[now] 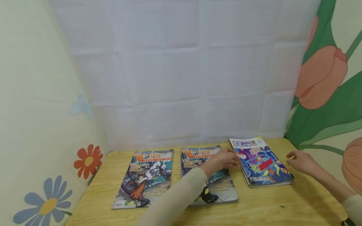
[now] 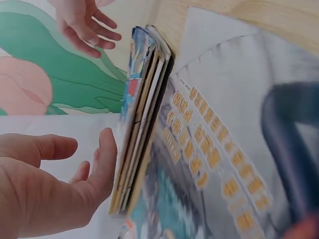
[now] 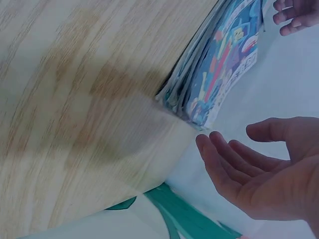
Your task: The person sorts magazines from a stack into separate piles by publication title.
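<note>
A small stack of magazines (image 1: 263, 164) lies at the right, a purple-blue cover with a red block on top; its layered edges show in the left wrist view. Just off the stack's left side is my left hand (image 1: 224, 158), fingers loosely bent and holding nothing. It passes over a grey-teal comic magazine (image 1: 223, 188) in the middle, and the forearm hides part of that cover. My right hand (image 1: 304, 161) hovers beside the stack's right edge. In the right wrist view its thumb and fingers (image 3: 222, 162) are apart, with nothing between them.
Another magazine (image 1: 150, 179) with the same cover as the middle one lies at the left of the wooden table (image 1: 96, 194). A white cloth (image 1: 169, 78) hangs behind the table. Flower-painted walls (image 1: 322, 78) stand at both sides. A small dark speck (image 1: 282, 206) lies near the front.
</note>
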